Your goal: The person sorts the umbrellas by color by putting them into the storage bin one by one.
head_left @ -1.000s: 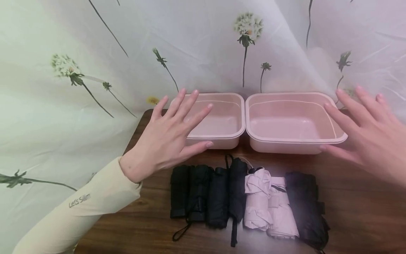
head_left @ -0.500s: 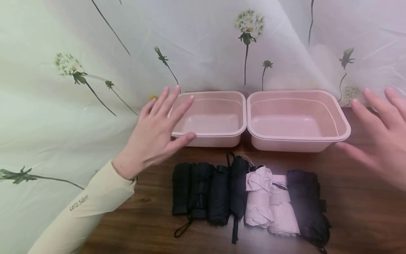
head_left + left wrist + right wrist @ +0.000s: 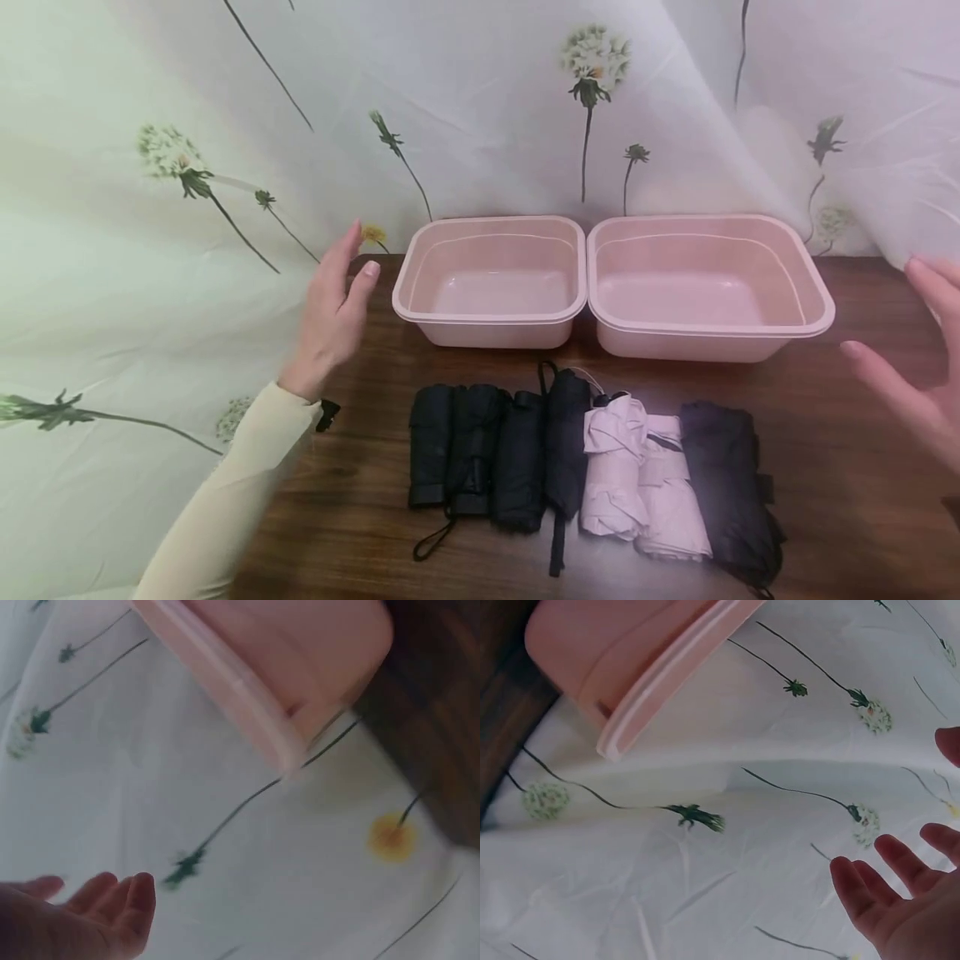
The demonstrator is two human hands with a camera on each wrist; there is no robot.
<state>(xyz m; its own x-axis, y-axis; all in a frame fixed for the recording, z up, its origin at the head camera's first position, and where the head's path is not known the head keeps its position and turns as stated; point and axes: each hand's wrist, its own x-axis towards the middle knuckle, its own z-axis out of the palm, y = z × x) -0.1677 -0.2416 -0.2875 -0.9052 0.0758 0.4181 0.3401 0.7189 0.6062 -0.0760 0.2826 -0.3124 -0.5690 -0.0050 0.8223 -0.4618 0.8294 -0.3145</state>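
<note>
In the head view my left hand (image 3: 326, 321) hovers left of the left pink bin (image 3: 491, 317), its fingers relaxed and holding nothing. My right hand (image 3: 918, 367), partly cut off by the frame's edge, is held right of the right pink bin (image 3: 708, 329), also empty. The two bins stand side by side, with nothing inside. In front of them lies a row of folded umbrellas: several black ones (image 3: 517, 467) at the left, two pale pink ones (image 3: 613, 475) and a black one (image 3: 727, 492) at the right end. Both wrist views show loosely bent fingers, touching nothing.
A brown wooden table (image 3: 352, 517) carries the bins and umbrellas. Behind it hangs a white cloth (image 3: 480, 108) printed with dandelions, which also runs down the left side. A strap loop lies on the table by the leftmost umbrellas.
Both hands have moved apart, the left one to the left and the right one to the right, away from the bins. The left hand has turned edge-on. Bins and umbrellas stay put.
</note>
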